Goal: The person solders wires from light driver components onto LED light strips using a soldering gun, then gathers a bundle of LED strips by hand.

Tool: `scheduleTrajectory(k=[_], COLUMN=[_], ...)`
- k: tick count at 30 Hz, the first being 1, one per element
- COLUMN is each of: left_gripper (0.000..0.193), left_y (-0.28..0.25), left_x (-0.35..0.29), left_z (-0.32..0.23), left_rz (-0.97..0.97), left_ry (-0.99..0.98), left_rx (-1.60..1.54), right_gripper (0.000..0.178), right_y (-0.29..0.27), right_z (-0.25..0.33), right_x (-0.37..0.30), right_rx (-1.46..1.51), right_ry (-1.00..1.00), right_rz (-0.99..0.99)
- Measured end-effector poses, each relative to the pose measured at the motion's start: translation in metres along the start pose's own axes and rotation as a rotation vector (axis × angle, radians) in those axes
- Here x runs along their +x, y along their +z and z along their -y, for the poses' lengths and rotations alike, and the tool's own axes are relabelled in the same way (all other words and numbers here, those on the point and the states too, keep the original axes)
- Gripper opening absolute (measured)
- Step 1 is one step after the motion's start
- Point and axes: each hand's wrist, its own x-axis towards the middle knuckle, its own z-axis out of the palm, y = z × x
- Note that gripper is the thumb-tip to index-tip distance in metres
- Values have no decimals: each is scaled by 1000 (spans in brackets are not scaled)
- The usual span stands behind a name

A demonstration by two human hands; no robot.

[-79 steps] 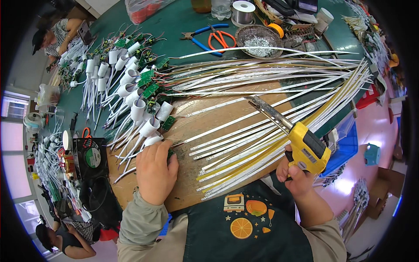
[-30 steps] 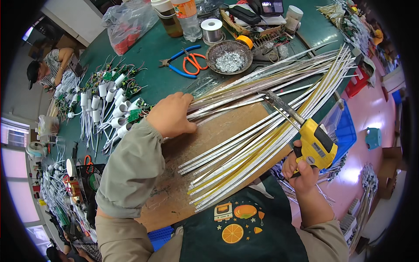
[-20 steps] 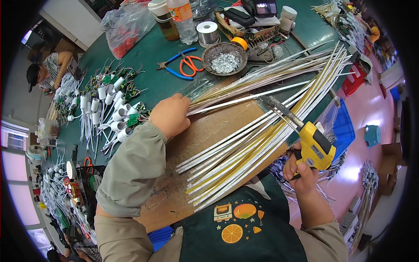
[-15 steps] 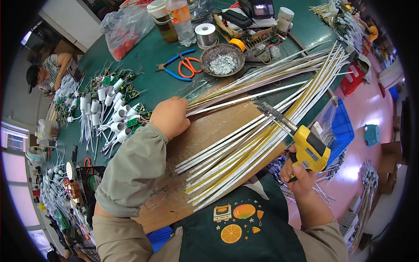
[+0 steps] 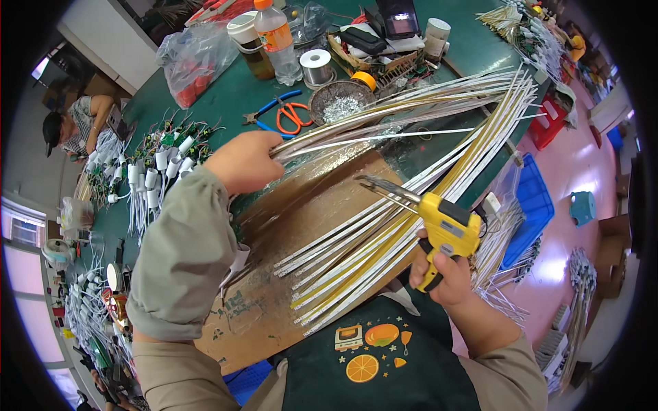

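My left hand (image 5: 245, 162) is closed around the ends of a bundle of long thin strips (image 5: 404, 103), apparently LED strips, raised off the bench and running to the far right. One white strip sags below the others. In my right hand (image 5: 445, 275) is a yellow and black soldering gun (image 5: 449, 226), gripped by its handle, its metal tip pointing left above a second fan of white and yellow strips (image 5: 370, 264). Those lie on a brown board (image 5: 253, 322). Beside my left wrist are white cylindrical parts (image 5: 162, 160) with wires and green circuit boards.
Behind the strips sit a dark bowl of silvery bits (image 5: 317, 103), orange-handled scissors (image 5: 293, 118), blue-handled cutters (image 5: 264, 109), a solder spool (image 5: 316, 68) and bottles (image 5: 277, 42). A blue bin (image 5: 531, 205) stands at right. Another person (image 5: 82, 123) works at far left.
My left hand has moved left and up, lifting the bundle's ends away from the board. The soldering gun in my right hand has shifted left and slightly nearer to me.
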Motion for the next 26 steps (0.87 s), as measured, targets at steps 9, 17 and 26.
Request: scheduleTrajectory(k=[9,17,26], left_gripper=[33,29,32], left_y=[-65,-97,-96], left_x=[4,-2,-13], left_z=[-21,-39,-46], left_rz=[257,62,-193], left_ry=[-180,-178,87], left_rx=[-214,-146,58], right_gripper=[47,37,41], right_y=[33,51,57], right_z=[1,3,-21], right_x=[54,108,178], right_rx=[325,354,339], right_ry=[273,266,122], right_rz=[-92,-248,-296])
